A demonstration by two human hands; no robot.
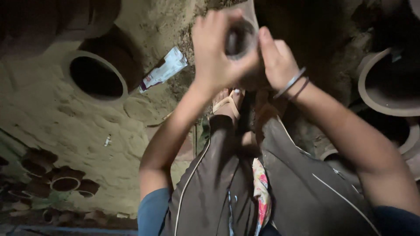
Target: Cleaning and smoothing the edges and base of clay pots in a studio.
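A small dark clay cup (239, 40) is held up in front of me by both hands. My left hand (215, 48) wraps its fingers around the cup's left side and rim. My right hand (276, 61), with thin bangles (294, 83) on the wrist, grips the cup's right side. Below the hands are my knees in dark trousers with a pale stripe (227, 183) and a sandalled foot (227, 102) on the earth floor.
A large clay pot with a round mouth (95, 76) lies to the left on sandy ground. A crumpled white wrapper (164, 70) lies beside it. Big clay pots (385, 83) stand at the right. Several small clay cups (61, 179) sit at the lower left.
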